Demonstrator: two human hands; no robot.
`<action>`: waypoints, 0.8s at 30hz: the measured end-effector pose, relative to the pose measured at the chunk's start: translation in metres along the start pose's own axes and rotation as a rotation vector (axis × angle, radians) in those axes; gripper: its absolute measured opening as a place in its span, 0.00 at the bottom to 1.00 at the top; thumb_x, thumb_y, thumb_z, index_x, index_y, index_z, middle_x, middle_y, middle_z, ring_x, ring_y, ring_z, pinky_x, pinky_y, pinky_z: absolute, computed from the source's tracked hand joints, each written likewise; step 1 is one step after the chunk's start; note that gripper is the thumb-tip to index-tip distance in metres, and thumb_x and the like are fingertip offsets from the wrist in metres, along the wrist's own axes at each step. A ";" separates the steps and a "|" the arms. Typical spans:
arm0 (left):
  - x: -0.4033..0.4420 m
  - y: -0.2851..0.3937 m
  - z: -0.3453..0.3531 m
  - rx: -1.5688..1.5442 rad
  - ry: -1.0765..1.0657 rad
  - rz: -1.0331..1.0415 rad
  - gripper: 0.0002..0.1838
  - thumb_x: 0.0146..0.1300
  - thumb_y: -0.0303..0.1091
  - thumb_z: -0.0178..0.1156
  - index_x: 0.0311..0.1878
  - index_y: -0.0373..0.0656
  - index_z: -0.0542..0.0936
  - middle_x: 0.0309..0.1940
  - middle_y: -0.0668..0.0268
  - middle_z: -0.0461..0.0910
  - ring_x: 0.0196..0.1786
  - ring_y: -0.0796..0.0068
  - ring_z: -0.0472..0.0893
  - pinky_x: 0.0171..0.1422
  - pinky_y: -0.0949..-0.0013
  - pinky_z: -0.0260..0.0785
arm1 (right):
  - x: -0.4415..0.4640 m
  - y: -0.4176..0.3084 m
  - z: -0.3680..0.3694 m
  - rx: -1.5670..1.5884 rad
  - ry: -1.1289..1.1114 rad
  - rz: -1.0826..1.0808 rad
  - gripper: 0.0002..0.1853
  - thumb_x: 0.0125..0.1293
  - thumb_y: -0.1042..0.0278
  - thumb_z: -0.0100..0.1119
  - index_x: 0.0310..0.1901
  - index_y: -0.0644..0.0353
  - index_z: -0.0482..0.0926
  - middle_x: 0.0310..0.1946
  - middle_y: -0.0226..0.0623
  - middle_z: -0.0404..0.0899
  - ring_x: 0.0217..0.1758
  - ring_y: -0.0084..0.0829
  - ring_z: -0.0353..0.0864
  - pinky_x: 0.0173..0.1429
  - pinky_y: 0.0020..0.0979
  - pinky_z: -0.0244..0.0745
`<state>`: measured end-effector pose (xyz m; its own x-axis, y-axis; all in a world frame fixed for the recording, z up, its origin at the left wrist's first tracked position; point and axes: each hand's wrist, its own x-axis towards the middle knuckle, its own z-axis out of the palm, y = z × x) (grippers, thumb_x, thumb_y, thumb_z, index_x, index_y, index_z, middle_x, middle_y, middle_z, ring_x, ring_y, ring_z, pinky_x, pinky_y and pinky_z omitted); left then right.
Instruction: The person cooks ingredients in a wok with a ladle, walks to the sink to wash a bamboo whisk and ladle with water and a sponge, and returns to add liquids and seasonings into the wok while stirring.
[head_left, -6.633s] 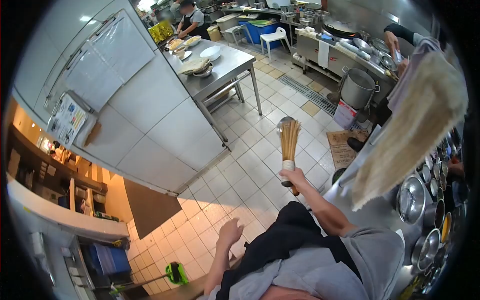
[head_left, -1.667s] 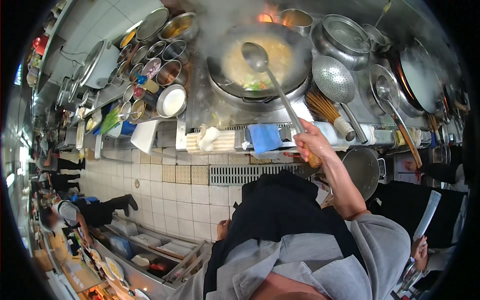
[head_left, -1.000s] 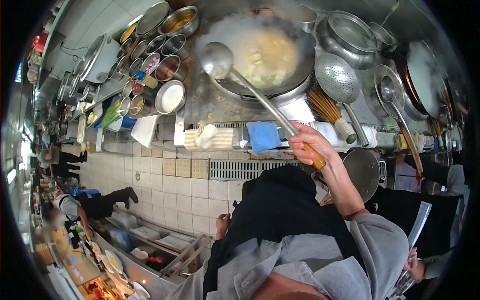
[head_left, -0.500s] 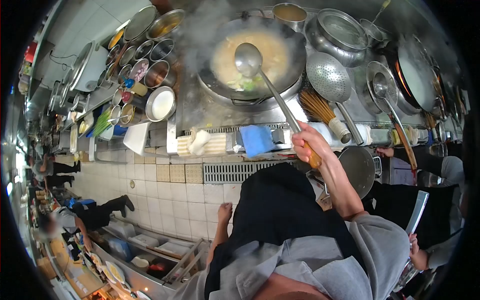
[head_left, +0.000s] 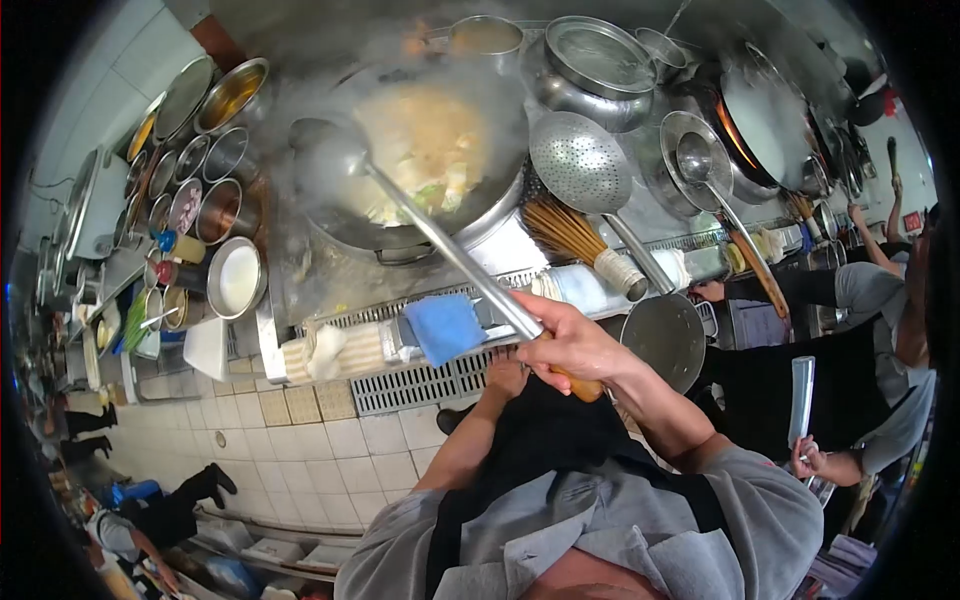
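My right hand (head_left: pixel 575 345) is closed round the wooden end of a long-handled ladle (head_left: pixel 440 235). The ladle's steel bowl, blurred by steam, hangs over the left side of a wok (head_left: pixel 400 257). Inside the wok lies pale, steaming food (head_left: pixel 430 150) with some green pieces near the front. My left hand (head_left: pixel 507 376) is in front of the stove edge, below the ladle handle. Its fingers point toward the stove and look loosely open, with nothing visible in them. Closest to it is a folded blue cloth (head_left: pixel 443 328) on the stove's front rail.
Right of the wok are a perforated skimmer (head_left: pixel 580 160), a bamboo brush (head_left: pixel 565 235) and a lidded pot (head_left: pixel 600 80). Several seasoning bowls, including one of white contents (head_left: pixel 238 278), stand left. A co-worker's hand (head_left: pixel 808 458) at right holds a long, flat, pale object (head_left: pixel 801 400).
The ladle's bowl has moved from above the food to the wok's left side. My right hand has come nearer my body, and my left hand has risen toward the stove. The view has shifted.
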<state>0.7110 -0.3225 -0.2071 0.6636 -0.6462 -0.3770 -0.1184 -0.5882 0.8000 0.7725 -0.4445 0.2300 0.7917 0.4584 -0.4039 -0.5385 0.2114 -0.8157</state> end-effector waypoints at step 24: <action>0.014 0.046 0.002 0.437 -0.024 -0.145 0.43 0.62 0.51 0.57 0.75 0.39 0.54 0.75 0.52 0.52 0.77 0.52 0.52 0.78 0.46 0.43 | -0.023 0.021 -0.047 0.294 0.182 0.066 0.36 0.62 0.82 0.49 0.73 0.57 0.55 0.17 0.28 0.64 0.09 0.21 0.64 0.13 0.24 0.64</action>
<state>0.7130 -0.3594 -0.1762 0.6796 -0.5499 -0.4855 -0.3290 -0.8200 0.4683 0.7565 -0.4917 0.2031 0.7764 0.3239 -0.5406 -0.6295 0.4384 -0.6415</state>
